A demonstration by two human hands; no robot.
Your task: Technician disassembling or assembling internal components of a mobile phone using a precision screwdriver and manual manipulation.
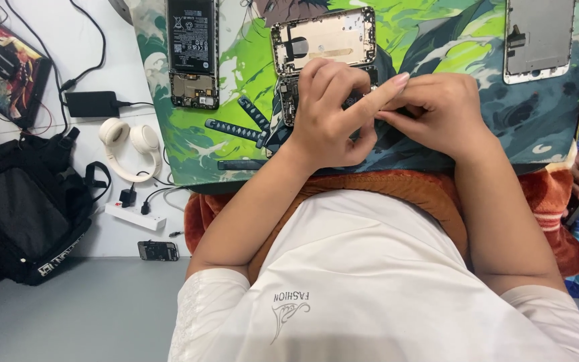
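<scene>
An opened phone (pixel 323 37) with a gold-coloured inner plate lies on a green printed mat (pixel 236 74). Its lower end is covered by both hands. My left hand (pixel 330 114) curls over that lower end, its index finger stretched out to the right. A dark bit of the phone shows between its fingers. My right hand (pixel 440 110) meets it from the right with the fingertips pinched together under that index finger. Whatever lies between the fingertips is hidden.
A second opened phone with a black battery (pixel 192 53) lies at the mat's left, a detached screen panel (pixel 537 40) at its top right. Left of the mat are cream headphones (pixel 129 144), a black charger (pixel 92 104), a power strip (pixel 135 216) and a black bag (pixel 21 208).
</scene>
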